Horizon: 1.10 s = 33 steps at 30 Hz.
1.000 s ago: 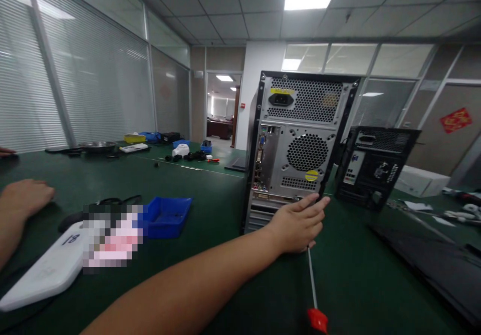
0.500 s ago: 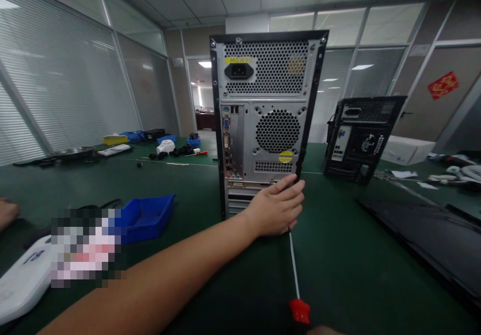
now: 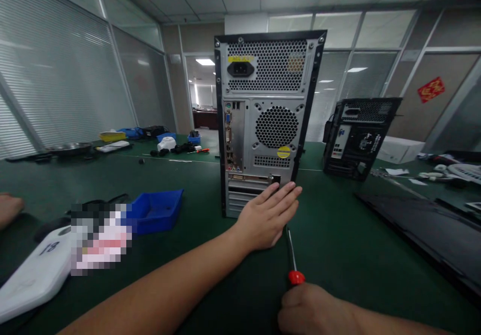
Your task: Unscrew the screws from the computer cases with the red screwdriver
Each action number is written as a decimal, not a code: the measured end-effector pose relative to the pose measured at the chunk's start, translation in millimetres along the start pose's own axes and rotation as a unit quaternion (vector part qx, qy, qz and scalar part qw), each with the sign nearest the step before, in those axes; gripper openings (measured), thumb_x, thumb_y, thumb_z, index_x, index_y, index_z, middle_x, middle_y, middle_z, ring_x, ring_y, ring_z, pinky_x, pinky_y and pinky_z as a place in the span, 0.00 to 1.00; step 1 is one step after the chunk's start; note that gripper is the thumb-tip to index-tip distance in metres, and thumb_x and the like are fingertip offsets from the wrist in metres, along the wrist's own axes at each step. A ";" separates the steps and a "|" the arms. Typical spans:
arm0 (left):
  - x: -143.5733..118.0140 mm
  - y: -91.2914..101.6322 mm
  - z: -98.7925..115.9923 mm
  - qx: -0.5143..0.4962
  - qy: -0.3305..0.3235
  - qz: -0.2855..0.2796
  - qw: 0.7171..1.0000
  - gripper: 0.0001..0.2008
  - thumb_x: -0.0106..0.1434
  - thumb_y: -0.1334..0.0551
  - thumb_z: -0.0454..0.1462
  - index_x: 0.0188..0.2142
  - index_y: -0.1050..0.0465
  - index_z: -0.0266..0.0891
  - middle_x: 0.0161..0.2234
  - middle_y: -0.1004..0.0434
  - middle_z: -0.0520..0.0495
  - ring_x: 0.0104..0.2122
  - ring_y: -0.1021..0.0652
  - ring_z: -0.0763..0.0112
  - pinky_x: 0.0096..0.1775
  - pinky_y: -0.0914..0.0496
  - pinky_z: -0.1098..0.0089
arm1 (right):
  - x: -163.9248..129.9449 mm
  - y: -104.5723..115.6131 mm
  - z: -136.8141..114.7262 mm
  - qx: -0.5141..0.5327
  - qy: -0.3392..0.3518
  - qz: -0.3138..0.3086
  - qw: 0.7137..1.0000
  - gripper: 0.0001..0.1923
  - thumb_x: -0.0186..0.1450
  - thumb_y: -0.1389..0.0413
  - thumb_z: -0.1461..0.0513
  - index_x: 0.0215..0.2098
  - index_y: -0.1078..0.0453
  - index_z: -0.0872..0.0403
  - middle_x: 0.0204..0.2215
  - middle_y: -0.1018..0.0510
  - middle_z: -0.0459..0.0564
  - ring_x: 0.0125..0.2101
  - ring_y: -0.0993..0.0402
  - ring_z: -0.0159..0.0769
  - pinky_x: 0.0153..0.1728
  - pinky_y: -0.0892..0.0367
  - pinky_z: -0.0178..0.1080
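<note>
A computer tower (image 3: pixel 259 94) stands upright on the green table with its silver back panel facing me. My left hand (image 3: pixel 265 215) lies at the lower right of that panel, its fingers stretched out and its palm turned away from me. Whether the palm touches the metal or covers something is hidden. Below it, my right hand (image 3: pixel 311 307) is wrapped around the red handle of a screwdriver (image 3: pixel 296 277). The shaft points up and away toward the tower's bottom right corner, and its tip ends close by my left hand.
Left of the tower sit a blue tray (image 3: pixel 156 212) and a white board (image 3: pixel 41 270) marked 18. Another person's hand (image 3: pixel 10 210) rests at the left edge. At right are a second tower (image 3: pixel 356 137), a dark flat panel (image 3: pixel 409 235) and a white box (image 3: pixel 400 149).
My right hand has come into view at the bottom, with the screwdriver moved up. My left hand has slid slightly down and left, uncovering a dark gap beside the slots.
</note>
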<state>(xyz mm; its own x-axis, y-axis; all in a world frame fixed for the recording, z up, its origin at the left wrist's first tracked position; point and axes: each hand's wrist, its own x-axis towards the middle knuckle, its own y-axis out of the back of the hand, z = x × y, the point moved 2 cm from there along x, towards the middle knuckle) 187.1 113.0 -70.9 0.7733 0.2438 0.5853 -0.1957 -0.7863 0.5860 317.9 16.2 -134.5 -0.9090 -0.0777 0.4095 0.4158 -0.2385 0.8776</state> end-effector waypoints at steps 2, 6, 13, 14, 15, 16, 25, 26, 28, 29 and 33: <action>-1.2 -4.4 4.0 -0.004 0.023 0.011 1.000 0.30 0.67 0.44 0.44 0.66 0.39 0.39 0.75 0.59 0.44 0.75 0.51 0.60 0.75 0.70 0.58 | 3.5 4.0 4.3 0.006 -0.003 -0.020 1.000 0.25 0.68 0.41 0.60 0.17 0.44 0.53 0.16 0.42 0.40 0.18 0.56 0.28 0.20 0.48 0.34; 3.6 -16.8 1.5 0.005 0.059 0.049 0.997 0.34 0.67 0.44 0.46 0.70 0.45 0.41 0.75 0.63 0.47 0.75 0.55 0.61 0.75 0.75 0.55 | 12.2 17.0 9.2 0.015 0.007 0.047 0.999 0.23 0.71 0.48 0.60 0.18 0.43 0.53 0.17 0.42 0.41 0.19 0.56 0.30 0.21 0.52 0.36; 1.2 -29.4 1.3 0.029 0.055 0.079 0.995 0.36 0.67 0.44 0.48 0.71 0.47 0.41 0.75 0.61 0.48 0.76 0.59 0.60 0.75 0.75 0.51 | 16.1 23.9 11.6 0.010 0.011 0.065 0.998 0.18 0.63 0.41 0.62 0.19 0.40 0.53 0.18 0.43 0.42 0.20 0.56 0.31 0.22 0.54 0.37; 0.5 -29.0 2.2 0.032 0.057 0.078 0.995 0.36 0.67 0.44 0.48 0.71 0.47 0.41 0.75 0.61 0.48 0.76 0.59 0.60 0.75 0.75 0.52 | 16.2 24.8 11.0 0.007 0.009 0.059 0.998 0.17 0.61 0.39 0.62 0.19 0.40 0.53 0.18 0.42 0.42 0.20 0.56 0.31 0.22 0.54 0.37; 0.1 -28.3 3.2 0.035 0.058 0.076 0.995 0.36 0.67 0.44 0.48 0.71 0.47 0.41 0.75 0.61 0.48 0.76 0.59 0.60 0.75 0.75 0.52 | 16.6 25.6 10.4 0.006 0.013 0.054 0.998 0.18 0.59 0.37 0.60 0.19 0.41 0.53 0.18 0.42 0.41 0.21 0.56 0.31 0.22 0.54 0.37; -0.1 -27.4 4.2 0.037 0.061 0.073 0.995 0.36 0.67 0.44 0.48 0.71 0.48 0.41 0.75 0.61 0.48 0.76 0.58 0.60 0.75 0.75 0.52 | 17.3 26.6 9.6 0.006 0.023 0.053 0.998 0.21 0.58 0.35 0.59 0.18 0.42 0.52 0.18 0.42 0.41 0.21 0.56 0.30 0.22 0.55 0.37; -0.2 -15.6 12.4 0.018 0.078 0.049 0.996 0.27 0.68 0.44 0.45 0.65 0.37 0.42 0.75 0.60 0.46 0.75 0.50 0.57 0.75 0.72 0.53 | 20.3 27.8 8.6 -0.015 0.063 0.081 0.995 0.25 0.52 0.33 0.56 0.18 0.47 0.51 0.17 0.46 0.40 0.20 0.53 0.29 0.23 0.58 0.39; -0.5 -14.7 12.7 0.016 0.078 0.048 0.996 0.27 0.69 0.44 0.45 0.65 0.37 0.41 0.75 0.60 0.46 0.74 0.49 0.57 0.75 0.72 0.54 | 20.6 28.9 8.0 -0.015 0.079 0.081 0.993 0.25 0.48 0.31 0.55 0.17 0.46 0.51 0.18 0.45 0.40 0.21 0.51 0.29 0.23 0.58 0.39; -1.1 -13.2 12.8 0.013 0.077 0.045 0.996 0.26 0.69 0.44 0.44 0.64 0.36 0.41 0.75 0.60 0.46 0.75 0.50 0.58 0.75 0.72 0.54 | 22.5 32.8 7.3 -0.015 0.098 0.095 0.990 0.26 0.40 0.30 0.53 0.17 0.44 0.51 0.18 0.44 0.40 0.21 0.50 0.29 0.23 0.60 0.39; -1.3 -12.6 12.8 0.011 0.077 0.043 0.996 0.26 0.69 0.44 0.44 0.64 0.36 0.41 0.75 0.60 0.46 0.75 0.50 0.58 0.75 0.72 0.54 | 24.1 35.1 7.1 -0.012 0.103 0.106 0.989 0.25 0.38 0.30 0.53 0.17 0.43 0.51 0.19 0.44 0.40 0.21 0.50 0.29 0.23 0.60 0.40; -1.4 -10.6 12.9 0.001 0.080 0.031 0.996 0.27 0.67 0.42 0.43 0.65 0.37 0.41 0.75 0.61 0.46 0.75 0.52 0.58 0.75 0.74 0.54 | 29.7 40.7 7.0 0.001 0.109 0.127 0.986 0.24 0.37 0.30 0.54 0.15 0.43 0.51 0.18 0.46 0.40 0.20 0.51 0.28 0.23 0.61 0.39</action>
<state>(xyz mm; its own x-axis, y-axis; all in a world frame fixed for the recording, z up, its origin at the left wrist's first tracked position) 195.9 113.7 -85.1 0.6539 0.2818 0.7021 -0.2391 -0.8035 0.5452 308.1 10.9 -84.9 -0.7599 -0.3415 0.5532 0.6309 -0.1823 0.7541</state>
